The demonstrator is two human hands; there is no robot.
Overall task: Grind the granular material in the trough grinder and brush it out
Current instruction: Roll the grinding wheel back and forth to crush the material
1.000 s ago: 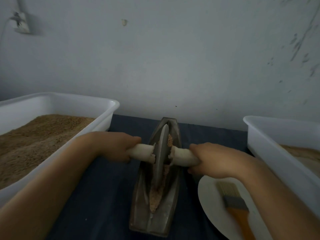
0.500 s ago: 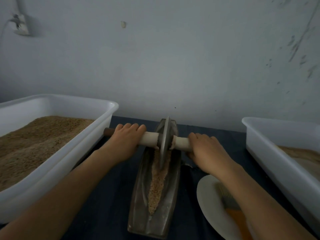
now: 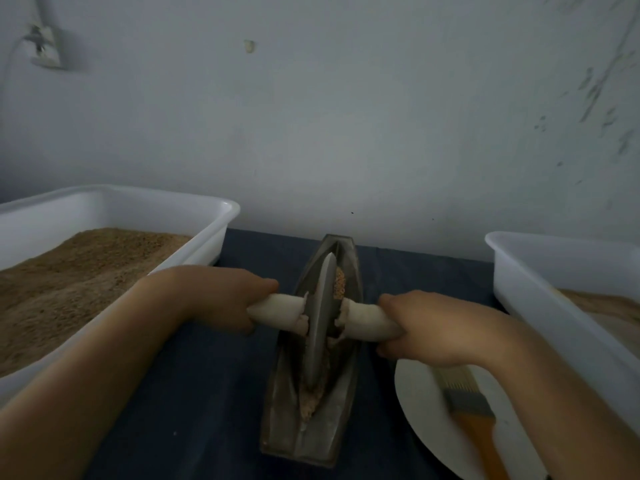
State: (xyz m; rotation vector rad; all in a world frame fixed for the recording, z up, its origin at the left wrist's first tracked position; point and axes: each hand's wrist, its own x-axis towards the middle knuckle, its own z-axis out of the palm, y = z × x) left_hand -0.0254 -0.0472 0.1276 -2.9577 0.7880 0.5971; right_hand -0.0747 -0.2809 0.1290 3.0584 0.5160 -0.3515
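Now the left hand (image 3: 221, 299) is curling round the left end of the white-wrapped axle (image 3: 277, 311), and the right hand (image 3: 429, 327) is gripping the right end in the same way, fingers wrapped under and knuckles up. Between them the wheel (image 3: 320, 327) is standing upright on edge in the trough (image 3: 346, 403), about midway along it. Grain (image 3: 339, 284) is showing in the groove at the wheel's 12 o'clock side, and finer tan grist (image 3: 310, 405) is lying in the groove toward 6 o'clock. The trough is sitting on a dark cloth (image 3: 207, 393), running from 12 to 6 o'clock. At the trough's 9 o'clock a white tub (image 3: 221, 216) is holding brown granules; at 3 o'clock a second tub (image 3: 540, 289) is holding paler powder. At 4 o'clock a white plate (image 3: 422, 403) is carrying a brush (image 3: 464, 400), its bristles pointing to 12 o'clock, partly hidden under the right forearm.
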